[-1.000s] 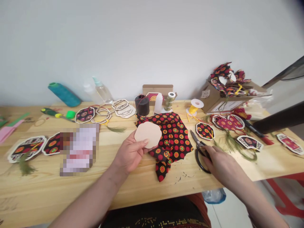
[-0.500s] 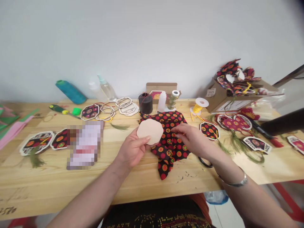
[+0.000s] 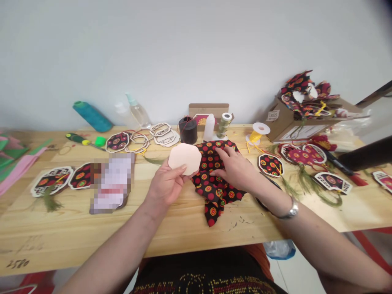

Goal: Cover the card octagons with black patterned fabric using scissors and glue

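Note:
A pale cardboard piece with rounded corners [image 3: 185, 158] is pinched in my left hand [image 3: 167, 182], thumb on top, above the table. Black patterned cloth [image 3: 211, 190] with red and orange dots lies rumpled to its right, its lower end folded to a point. My right hand [image 3: 234, 169] rests on the cloth's upper right part, fingers spread and thumb apart. The cardboard overlaps the cloth's left edge in view.
Behind the cloth stand a black thread spool [image 3: 188, 130], a white bottle [image 3: 209, 127] and a yellow ribbon spool [image 3: 257, 134]. A cardboard box [image 3: 294, 126] full of ornaments is at the back right. Tasselled ornaments lie left and right on the wooden table [image 3: 122, 241].
My left hand has moved slightly left and up with the cardboard. My right hand has opened its fingers and come down on the cloth.

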Available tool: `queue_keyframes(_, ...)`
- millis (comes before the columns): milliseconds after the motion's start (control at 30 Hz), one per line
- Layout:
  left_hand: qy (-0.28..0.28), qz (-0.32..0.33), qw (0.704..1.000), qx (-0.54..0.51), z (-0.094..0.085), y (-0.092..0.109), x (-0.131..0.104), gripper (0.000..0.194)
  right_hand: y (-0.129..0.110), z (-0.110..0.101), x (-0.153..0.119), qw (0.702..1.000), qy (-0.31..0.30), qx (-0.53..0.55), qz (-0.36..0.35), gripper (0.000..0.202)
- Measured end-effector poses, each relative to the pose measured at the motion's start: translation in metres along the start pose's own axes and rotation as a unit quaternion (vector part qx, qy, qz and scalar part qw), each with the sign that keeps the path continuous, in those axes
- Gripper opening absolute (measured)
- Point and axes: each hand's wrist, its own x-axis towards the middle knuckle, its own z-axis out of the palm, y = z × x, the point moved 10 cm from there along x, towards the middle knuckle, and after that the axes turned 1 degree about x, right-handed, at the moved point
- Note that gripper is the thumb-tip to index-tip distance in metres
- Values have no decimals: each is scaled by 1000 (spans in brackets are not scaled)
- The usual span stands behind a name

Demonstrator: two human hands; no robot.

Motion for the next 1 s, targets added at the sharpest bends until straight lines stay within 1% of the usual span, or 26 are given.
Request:
queue_keyframes(33,0,6,1000,0,0,3,0,68,-1,4,4,1000,-10,-14,7,75)
queue_keyframes(67,-3,12,1000,-1,0,5,1,68,-2,7,7,999,-21,-22,10,77)
queue_keyframes(100,-7,17,1000,-2,0,7,1,68,-4,11,9,999,-34,-23,10,75)
queue_keyframes(133,-11,23,1000,-4,1,9,1,68,-5,14,11,999,-46,-18,9,68)
queue_keyframes(200,-15,32,999,-10,1,12,1,68,-9,18,13,998,-68,5,-5,48)
queue_keyframes(267,-15,39,999,-15,0,14,2,70,-14,20,13,996,-77,23,-25,28)
queue_keyframes(300,-15,44,999,-18,-1,15,2,71,-16,19,13,996,-76,30,-34,22)
queue_keyframes(367,-14,53,998,-24,-1,18,3,71,-18,18,12,996,-69,45,-43,16)
queue_keyframes(433,-17,60,998,-28,-1,20,3,72,-18,16,11,996,-55,62,-43,15)
queue_keyframes(533,-22,69,997,-30,-1,24,2,73,-11,3,8,995,-21,88,-28,17)
queue_keyframes(633,-26,83,996,-34,-1,30,2,75,0,-17,3,993,5,117,-12,18)
queue_keyframes(733,-28,99,994,-39,-1,36,3,77,1,-37,-3,973,16,227,-44,20)
queue_keyframes(800,-23,103,994,-39,-2,38,3,77,1,-50,-9,953,47,290,-68,20)
queue_keyframes(833,-19,104,994,-39,-3,38,4,76,1,-53,-13,950,63,296,-75,19)
queue_keyframes(867,-15,106,993,-40,-4,39,4,75,0,-52,-17,953,64,287,-80,16)
queue_keyframes(933,-8,107,993,-42,-5,39,4,74,-3,-39,-31,962,22,256,-89,8)
queue_keyframes(967,-5,106,993,-42,-6,39,4,74,-4,-28,-41,965,-22,241,-96,4)
queue_keyframes(1000,-3,105,994,-43,-6,38,3,74,-1,-23,-53,964,-43,246,-91,2)
